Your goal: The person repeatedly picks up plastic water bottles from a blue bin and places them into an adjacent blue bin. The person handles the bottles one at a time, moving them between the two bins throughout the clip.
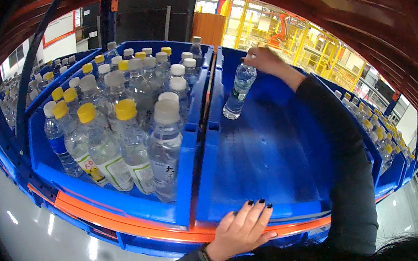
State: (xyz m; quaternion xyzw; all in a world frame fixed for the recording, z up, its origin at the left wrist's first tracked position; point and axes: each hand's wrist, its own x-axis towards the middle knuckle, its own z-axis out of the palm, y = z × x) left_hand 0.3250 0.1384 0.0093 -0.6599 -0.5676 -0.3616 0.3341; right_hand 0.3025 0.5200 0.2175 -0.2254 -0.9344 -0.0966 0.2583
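My right hand point(262, 62) reaches to the far end of a blue plastic bin point(266, 155) and grips a clear plastic bottle point(241, 86) by its cap end. The bottle is tilted, its base towards me and to the left, over the bin's floor; whether the base touches the floor I cannot tell. My left hand point(241, 229) rests flat on the bin's front rim, fingers spread a little and holding nothing. Directly left stands a second blue bin point(112, 201) packed with clear bottles point(134, 150) under white and yellow caps.
An orange shelf beam point(147, 234) runs below the bins' fronts. Brown-red shelf structure point(353, 2) hangs overhead, and a dark blue upright point(33, 84) stands at left. More bottles point(378, 126) fill a bin at right. Yellow fencing point(299, 43) and an orange robot arm point(279, 31) stand beyond.
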